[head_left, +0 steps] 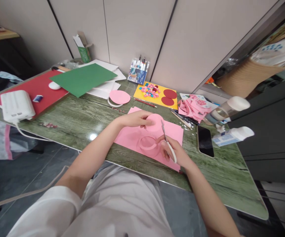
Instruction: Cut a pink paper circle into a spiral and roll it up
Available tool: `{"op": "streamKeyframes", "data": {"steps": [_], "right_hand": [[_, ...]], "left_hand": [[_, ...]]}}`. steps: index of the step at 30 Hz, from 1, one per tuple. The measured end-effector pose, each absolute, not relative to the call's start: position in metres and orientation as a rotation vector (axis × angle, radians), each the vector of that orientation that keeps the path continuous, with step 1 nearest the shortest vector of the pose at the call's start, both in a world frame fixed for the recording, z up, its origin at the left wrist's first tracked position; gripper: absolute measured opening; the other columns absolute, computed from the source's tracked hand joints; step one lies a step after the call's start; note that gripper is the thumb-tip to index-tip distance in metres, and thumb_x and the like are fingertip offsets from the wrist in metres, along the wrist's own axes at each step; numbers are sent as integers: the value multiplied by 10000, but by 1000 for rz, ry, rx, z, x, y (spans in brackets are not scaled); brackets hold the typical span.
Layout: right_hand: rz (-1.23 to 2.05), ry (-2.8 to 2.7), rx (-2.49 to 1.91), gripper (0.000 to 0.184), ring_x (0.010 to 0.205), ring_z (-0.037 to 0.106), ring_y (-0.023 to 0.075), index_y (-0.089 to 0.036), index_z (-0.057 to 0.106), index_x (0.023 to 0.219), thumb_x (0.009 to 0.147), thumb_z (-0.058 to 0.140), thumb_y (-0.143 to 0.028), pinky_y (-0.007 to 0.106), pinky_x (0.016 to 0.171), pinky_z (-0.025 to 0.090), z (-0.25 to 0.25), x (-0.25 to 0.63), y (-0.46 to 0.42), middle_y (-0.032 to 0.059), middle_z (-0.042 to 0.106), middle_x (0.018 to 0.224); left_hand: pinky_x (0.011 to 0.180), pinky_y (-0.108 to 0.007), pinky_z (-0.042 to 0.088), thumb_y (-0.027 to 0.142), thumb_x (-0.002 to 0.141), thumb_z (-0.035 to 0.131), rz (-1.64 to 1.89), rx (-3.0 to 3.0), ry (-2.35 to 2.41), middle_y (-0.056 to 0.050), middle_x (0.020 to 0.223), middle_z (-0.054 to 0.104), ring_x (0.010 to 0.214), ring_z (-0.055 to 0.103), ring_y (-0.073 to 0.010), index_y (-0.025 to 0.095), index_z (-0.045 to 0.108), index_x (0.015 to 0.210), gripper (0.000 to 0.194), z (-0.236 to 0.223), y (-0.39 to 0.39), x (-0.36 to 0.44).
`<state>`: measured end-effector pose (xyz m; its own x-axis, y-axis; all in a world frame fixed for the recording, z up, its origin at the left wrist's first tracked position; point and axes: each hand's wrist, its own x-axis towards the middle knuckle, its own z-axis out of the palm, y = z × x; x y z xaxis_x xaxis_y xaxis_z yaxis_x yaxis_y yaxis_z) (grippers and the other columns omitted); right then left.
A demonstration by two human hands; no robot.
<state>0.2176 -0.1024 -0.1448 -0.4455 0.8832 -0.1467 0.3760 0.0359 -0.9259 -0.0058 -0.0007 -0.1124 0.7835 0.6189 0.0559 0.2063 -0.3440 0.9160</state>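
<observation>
My left hand (142,119) pinches a round pink paper disc (155,122) by its left edge, thumb on top. Around the handles of a pair of scissors with white grips (171,151) my right hand (173,149) is closed, the blades pointing up at the disc's right edge. Whether the blades are apart cannot be made out. Beneath both hands lies a pink paper sheet (127,135). A clear round ring-like object (148,144) rests on that sheet, just left of my right hand.
Behind the sheet are a yellow sheet (139,89) with pompoms and dark red circles, and a pink disc (120,97). Pink paper scraps (194,108), a phone (205,141) and two bottles stand or lie to the right. Leftward are a green sheet (83,79) and a white power bank (17,105).
</observation>
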Motion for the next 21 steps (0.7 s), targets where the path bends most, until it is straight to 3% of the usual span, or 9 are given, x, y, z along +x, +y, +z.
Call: {"op": "streamKeyframes", "data": {"steps": [21], "right_hand": [[1372, -1831, -1293, 307, 349, 449, 89, -184, 533, 1027, 927, 401, -443, 202, 379, 356, -146, 219, -102, -62, 520, 515]], "left_hand": [[512, -209, 360, 373, 838, 504, 639, 1909, 704, 29, 682, 402, 577, 420, -67, 155, 452, 717, 255, -114, -1, -1]]}}
